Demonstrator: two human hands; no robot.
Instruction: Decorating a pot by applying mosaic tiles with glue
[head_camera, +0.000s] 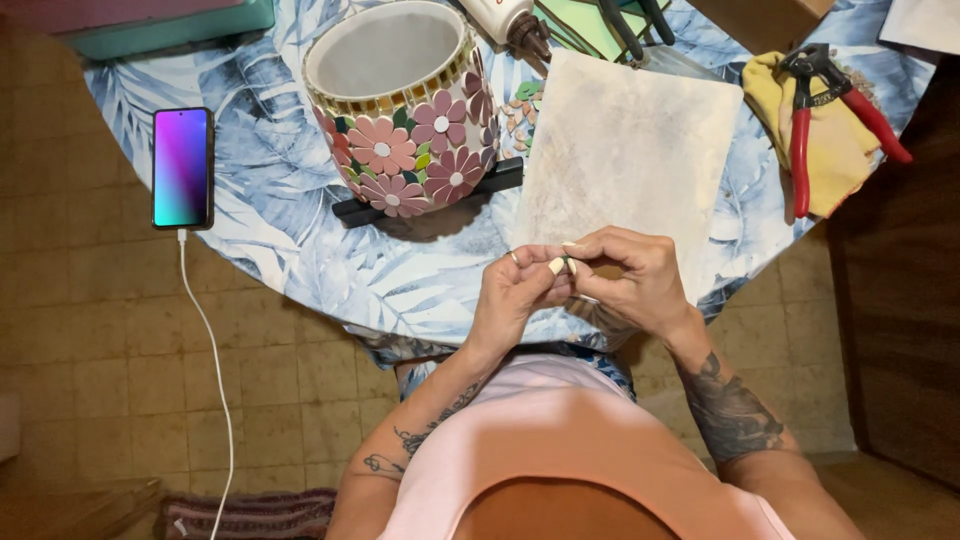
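My left hand (515, 295) and my right hand (630, 280) meet at the near edge of the round table (270, 200), fingertips pinched together on a tiny dark green piece (568, 265). The piece is mostly hidden by my fingers. Behind the hands lies a pale stained board (625, 150). To the left of it a pot covered in pink flower mosaic (405, 110) leans on its side against a black bar (500, 178). Small loose tile pieces (522, 108) lie between the pot and the board.
A phone (182, 167) with a lit purple screen lies at the table's left edge, its white cable (215, 370) hanging to the tiled floor. Red-handled nippers (825, 110) rest on a yellow cloth (850, 150) at the right. A glue bottle (510, 22) lies at the back.
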